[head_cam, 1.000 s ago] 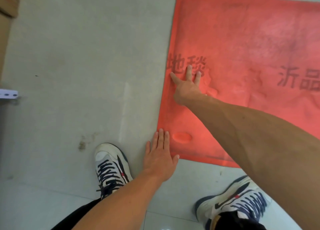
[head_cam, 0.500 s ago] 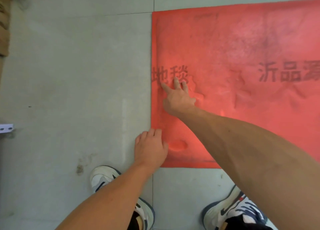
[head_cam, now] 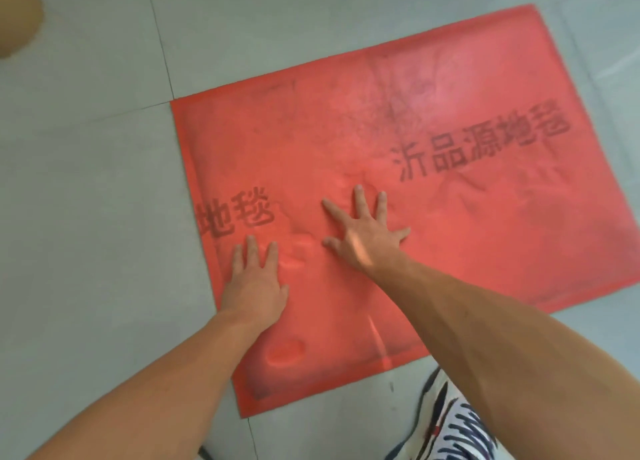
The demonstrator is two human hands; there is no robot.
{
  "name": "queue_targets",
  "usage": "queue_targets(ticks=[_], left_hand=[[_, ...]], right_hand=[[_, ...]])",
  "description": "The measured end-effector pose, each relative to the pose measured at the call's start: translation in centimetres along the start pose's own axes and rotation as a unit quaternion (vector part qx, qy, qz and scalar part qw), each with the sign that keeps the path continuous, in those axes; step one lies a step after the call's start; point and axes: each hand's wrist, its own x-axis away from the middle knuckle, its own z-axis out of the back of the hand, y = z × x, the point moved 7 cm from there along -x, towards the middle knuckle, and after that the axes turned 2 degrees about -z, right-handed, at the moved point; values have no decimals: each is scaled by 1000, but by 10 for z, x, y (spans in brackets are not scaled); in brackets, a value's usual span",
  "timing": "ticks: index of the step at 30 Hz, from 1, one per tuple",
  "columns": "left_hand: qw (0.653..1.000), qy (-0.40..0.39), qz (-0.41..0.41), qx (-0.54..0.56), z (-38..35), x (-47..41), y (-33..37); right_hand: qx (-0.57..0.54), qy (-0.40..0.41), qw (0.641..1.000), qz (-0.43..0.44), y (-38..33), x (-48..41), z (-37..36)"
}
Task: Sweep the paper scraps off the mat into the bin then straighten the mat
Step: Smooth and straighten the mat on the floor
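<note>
Pale grey floor tiles with thin dark grout lines spread out evenly lit, and a blurred brown object sits at ten o'clock.

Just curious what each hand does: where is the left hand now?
Head view: the left hand lies flat on the red mat near its left edge, below the printed characters, left of the right hand.

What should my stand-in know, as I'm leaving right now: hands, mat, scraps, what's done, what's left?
Left hand: open, flat on the mat near its left edge.
Right hand: open, spread flat on the mat's middle.
Mat: on the floor, left edge along a seam; wrinkles by the hands, dent near the front.
Done: no scraps visible; bin not in view.
Left: probably press out wrinkles, check alignment.
</note>
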Motion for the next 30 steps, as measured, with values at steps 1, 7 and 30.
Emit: queue_targets(ticks=[1,7,30], left_hand=[[1000,5,4,-10,9,-2,2],[997,77,-11,-12,93,-67,14],[997,-51,12,50,96,-132,32]], right_hand=[[-3,-11,1000,-1,1,-2,1],[-12,-21,1000,3,-6,-4,8],[81,39,994,-58,68,-232,230]])
